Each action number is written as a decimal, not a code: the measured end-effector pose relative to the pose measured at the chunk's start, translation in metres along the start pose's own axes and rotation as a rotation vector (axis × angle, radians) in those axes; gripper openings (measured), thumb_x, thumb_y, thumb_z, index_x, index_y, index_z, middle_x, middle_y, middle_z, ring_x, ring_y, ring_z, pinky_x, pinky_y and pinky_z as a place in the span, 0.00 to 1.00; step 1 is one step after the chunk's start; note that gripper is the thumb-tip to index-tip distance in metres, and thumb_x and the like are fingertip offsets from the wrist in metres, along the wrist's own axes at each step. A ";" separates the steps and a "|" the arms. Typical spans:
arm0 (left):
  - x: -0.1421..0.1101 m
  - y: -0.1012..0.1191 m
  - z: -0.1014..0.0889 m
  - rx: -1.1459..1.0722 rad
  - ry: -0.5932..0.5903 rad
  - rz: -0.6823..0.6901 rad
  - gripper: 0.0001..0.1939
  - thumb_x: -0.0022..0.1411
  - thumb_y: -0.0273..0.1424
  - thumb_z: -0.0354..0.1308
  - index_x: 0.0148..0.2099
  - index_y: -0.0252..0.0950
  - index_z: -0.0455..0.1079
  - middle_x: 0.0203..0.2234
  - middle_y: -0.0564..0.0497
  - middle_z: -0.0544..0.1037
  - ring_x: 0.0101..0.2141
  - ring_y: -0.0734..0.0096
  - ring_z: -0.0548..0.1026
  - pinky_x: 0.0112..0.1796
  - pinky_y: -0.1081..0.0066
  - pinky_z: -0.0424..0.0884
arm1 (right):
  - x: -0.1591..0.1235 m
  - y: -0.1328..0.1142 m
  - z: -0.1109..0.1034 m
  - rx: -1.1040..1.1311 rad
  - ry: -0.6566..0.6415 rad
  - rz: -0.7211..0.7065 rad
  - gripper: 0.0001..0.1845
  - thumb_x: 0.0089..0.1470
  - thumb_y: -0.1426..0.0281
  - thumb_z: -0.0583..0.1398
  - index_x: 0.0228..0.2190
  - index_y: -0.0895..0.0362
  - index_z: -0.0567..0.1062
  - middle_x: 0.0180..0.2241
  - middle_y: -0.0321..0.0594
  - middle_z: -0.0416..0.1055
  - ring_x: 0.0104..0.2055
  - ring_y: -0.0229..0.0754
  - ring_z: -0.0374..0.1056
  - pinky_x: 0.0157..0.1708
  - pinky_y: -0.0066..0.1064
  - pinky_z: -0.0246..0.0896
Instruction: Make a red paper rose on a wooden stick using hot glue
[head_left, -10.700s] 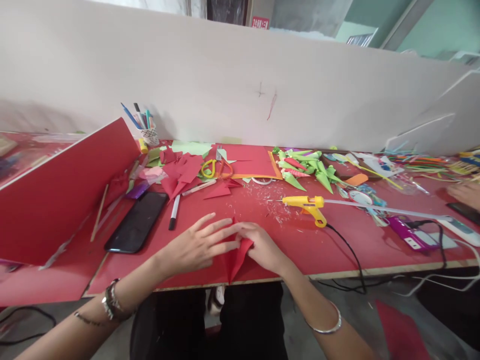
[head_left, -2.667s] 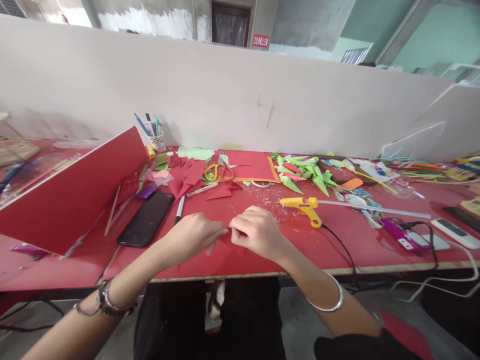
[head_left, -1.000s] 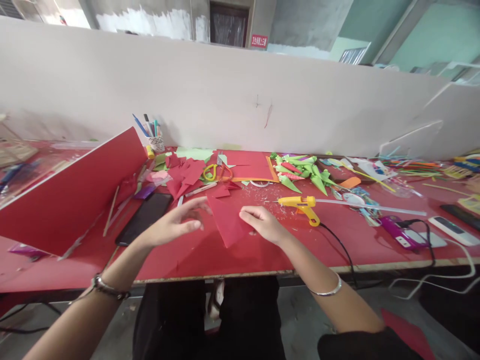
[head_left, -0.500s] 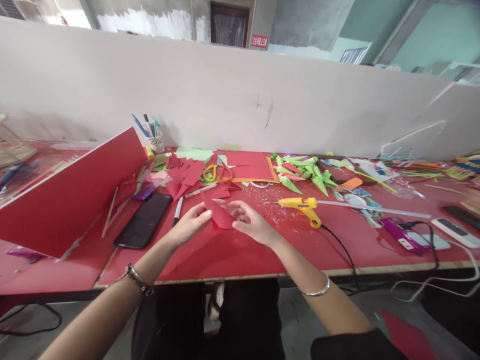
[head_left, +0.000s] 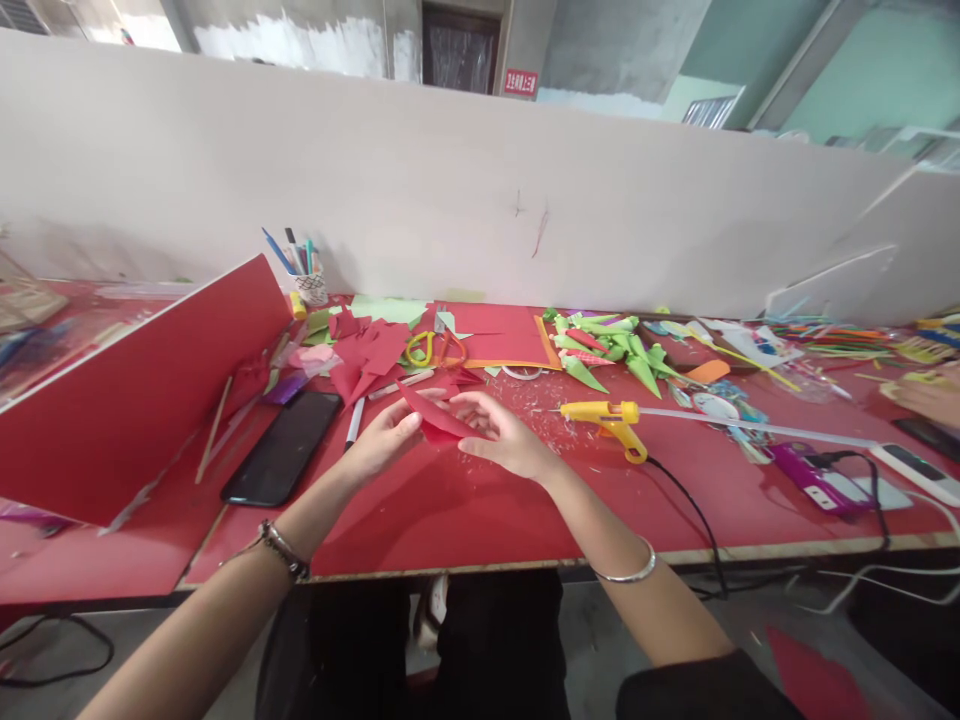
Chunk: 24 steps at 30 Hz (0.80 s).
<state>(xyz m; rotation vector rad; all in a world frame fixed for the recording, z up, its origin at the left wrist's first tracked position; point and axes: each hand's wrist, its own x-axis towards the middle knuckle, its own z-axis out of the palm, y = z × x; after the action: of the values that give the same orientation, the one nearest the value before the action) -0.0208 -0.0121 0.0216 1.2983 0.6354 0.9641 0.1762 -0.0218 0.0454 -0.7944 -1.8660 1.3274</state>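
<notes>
A bent piece of red paper (head_left: 436,415) is held up above the red tabletop, between my two hands. My left hand (head_left: 386,437) pinches its left side, thumb in front and fingers behind. At its right edge, my right hand (head_left: 504,436) has the thumb and curled fingers closed on the paper; some fingertips are hidden behind it. Behind the hands lie red paper scraps (head_left: 375,350) and scissors (head_left: 433,348) with yellow and orange handles. To the right of my right hand rests a yellow glue gun (head_left: 611,420) with a long clear glue stick in it.
A black phone (head_left: 283,448) and a marker (head_left: 355,423) lie left of my hands. A red board (head_left: 150,400) leans farther left, near a pen cup (head_left: 309,287). Green paper cones (head_left: 615,350) are piled at back right. A purple power strip (head_left: 821,480) sits at far right.
The red paper has tilted flatter and curves more between my hands. Both hands have shifted only slightly, and the view has moved a little.
</notes>
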 end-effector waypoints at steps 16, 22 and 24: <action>0.003 0.006 -0.014 0.349 -0.025 -0.080 0.26 0.52 0.36 0.56 0.53 0.37 0.59 0.51 0.45 0.65 0.50 0.58 0.64 0.47 0.58 0.61 | 0.013 0.022 -0.004 0.276 0.006 0.233 0.17 0.52 0.60 0.54 0.43 0.52 0.67 0.46 0.41 0.66 0.47 0.41 0.64 0.46 0.38 0.59; 0.011 0.000 -0.014 0.295 0.180 -0.266 0.14 0.48 0.40 0.58 0.31 0.33 0.69 0.28 0.50 0.77 0.31 0.65 0.73 0.33 0.68 0.68 | 0.013 0.036 -0.004 0.113 0.196 0.376 0.18 0.51 0.57 0.54 0.40 0.53 0.70 0.42 0.41 0.70 0.43 0.45 0.66 0.41 0.39 0.63; 0.014 0.000 -0.012 0.296 0.242 -0.317 0.15 0.49 0.42 0.56 0.25 0.33 0.68 0.21 0.51 0.76 0.24 0.69 0.72 0.27 0.72 0.68 | 0.015 0.041 -0.004 0.015 0.242 0.302 0.18 0.52 0.59 0.53 0.43 0.54 0.68 0.41 0.42 0.70 0.43 0.45 0.66 0.41 0.38 0.63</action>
<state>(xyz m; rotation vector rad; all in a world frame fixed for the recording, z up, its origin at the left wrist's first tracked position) -0.0245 0.0064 0.0213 1.2951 1.1695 0.7886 0.1750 0.0042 0.0100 -1.2095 -1.5886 1.3540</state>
